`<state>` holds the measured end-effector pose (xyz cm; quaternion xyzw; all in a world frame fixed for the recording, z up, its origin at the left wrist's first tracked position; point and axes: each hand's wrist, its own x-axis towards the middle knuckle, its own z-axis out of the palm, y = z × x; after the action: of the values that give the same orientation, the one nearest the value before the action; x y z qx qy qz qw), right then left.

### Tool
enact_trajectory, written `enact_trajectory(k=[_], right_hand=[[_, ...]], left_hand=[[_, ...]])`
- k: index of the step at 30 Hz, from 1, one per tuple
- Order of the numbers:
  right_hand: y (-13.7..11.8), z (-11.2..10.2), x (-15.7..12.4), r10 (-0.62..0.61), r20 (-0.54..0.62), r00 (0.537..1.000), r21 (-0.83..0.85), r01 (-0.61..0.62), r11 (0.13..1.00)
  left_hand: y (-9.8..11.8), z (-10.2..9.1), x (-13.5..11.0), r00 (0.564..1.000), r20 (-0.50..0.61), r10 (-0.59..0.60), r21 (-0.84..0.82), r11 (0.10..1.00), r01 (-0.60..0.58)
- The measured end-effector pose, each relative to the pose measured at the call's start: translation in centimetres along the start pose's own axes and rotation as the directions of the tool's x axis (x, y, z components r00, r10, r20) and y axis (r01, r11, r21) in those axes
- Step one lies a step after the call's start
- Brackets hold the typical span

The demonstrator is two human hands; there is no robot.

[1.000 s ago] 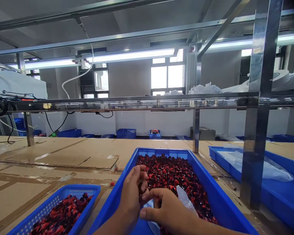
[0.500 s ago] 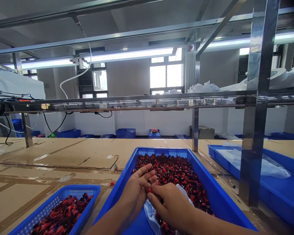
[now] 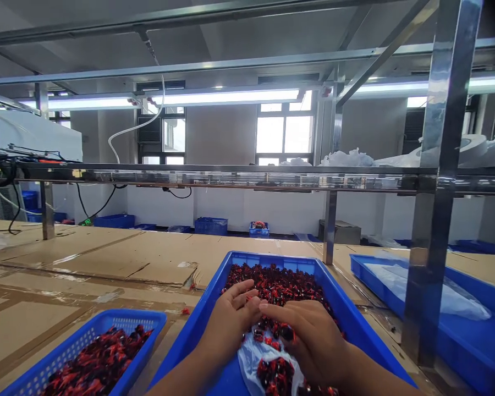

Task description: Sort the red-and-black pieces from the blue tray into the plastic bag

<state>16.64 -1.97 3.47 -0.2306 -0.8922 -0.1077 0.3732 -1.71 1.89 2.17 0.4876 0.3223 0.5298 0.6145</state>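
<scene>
A big blue tray [image 3: 209, 308] in front of me holds a heap of small red and dark pieces [image 3: 280, 289]. Both my hands are inside it, side by side. My left hand [image 3: 230, 319] lies palm up with its fingers curled and some pieces on them. My right hand [image 3: 309, 333] is palm down over the pieces, fingers bent and pinching a few of them at the mouth of a clear plastic bag [image 3: 268, 366]. The bag lies low in the tray and has red pieces in it.
A smaller blue mesh basket [image 3: 80, 344] with the same red pieces stands at the lower left. Flattened cardboard [image 3: 107, 258] covers the table. A steel post [image 3: 431, 220] rises at the right beside another blue tray [image 3: 457, 313] holding clear plastic. A steel shelf rail [image 3: 231, 177] crosses overhead.
Both hands have pushed farther into the heap. The clear bag has more red pieces in it than before and lies more open beneath my right hand.
</scene>
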Motion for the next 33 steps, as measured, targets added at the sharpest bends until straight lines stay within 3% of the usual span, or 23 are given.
enact_trajectory(k=[5,8,11,13,15,17,19,22,23,25,27,29,33], right_hand=[[0.3,0.2,-0.1,-0.016,0.011,1.000,-0.030,0.016,0.999],[0.4,0.2,-0.2,-0.055,-0.031,0.998,-0.068,0.053,0.996],[0.3,0.0,-0.3,-0.068,-0.078,0.995,-0.048,0.064,0.997],[0.1,0.0,-0.2,0.017,-0.101,0.995,0.048,-0.012,0.999],[0.0,0.1,0.2,0.248,-0.135,0.959,0.232,-0.212,0.949],[0.1,0.5,0.7,0.524,-0.106,0.845,0.475,-0.419,0.773],[0.5,1.2,1.2,0.696,0.066,0.715,0.696,-0.533,0.481],[1.3,2.3,1.4,0.676,0.460,0.576,0.797,-0.604,-0.028],[1.4,2.6,1.3,0.631,0.558,0.538,0.774,-0.611,-0.163],[1.6,3.3,1.0,0.547,0.683,0.484,0.711,-0.613,-0.346],[1.6,4.1,0.6,0.492,0.733,0.470,0.674,-0.601,-0.429],[1.5,4.9,0.2,0.454,0.744,0.490,0.666,-0.592,-0.453],[1.3,6.1,-0.2,0.434,0.691,0.578,0.722,-0.580,-0.378]], left_hand=[[-0.2,0.4,-0.6,0.981,0.115,0.159,0.124,0.977,-0.173],[0.4,0.7,-1.2,0.957,0.074,0.280,0.219,0.932,-0.289],[1.5,0.9,-2.2,0.907,0.031,0.419,0.315,0.857,-0.407],[2.0,1.1,-2.9,0.875,0.032,0.483,0.349,0.815,-0.462],[2.5,1.2,-3.4,0.842,0.029,0.539,0.379,0.774,-0.508],[2.7,1.4,-3.7,0.796,0.039,0.604,0.413,0.716,-0.563],[2.7,1.5,-3.8,0.747,0.074,0.660,0.443,0.650,-0.618],[2.4,1.4,-3.6,0.728,0.159,0.667,0.492,0.586,-0.644],[2.2,1.4,-3.6,0.732,0.177,0.658,0.510,0.575,-0.640],[1.8,1.1,-3.4,0.741,0.205,0.639,0.543,0.556,-0.629],[1.3,0.9,-3.4,0.748,0.244,0.617,0.569,0.534,-0.626],[1.0,0.7,-3.4,0.759,0.280,0.588,0.583,0.524,-0.621],[0.9,1.1,-3.5,0.802,0.237,0.548,0.570,0.591,-0.572]])
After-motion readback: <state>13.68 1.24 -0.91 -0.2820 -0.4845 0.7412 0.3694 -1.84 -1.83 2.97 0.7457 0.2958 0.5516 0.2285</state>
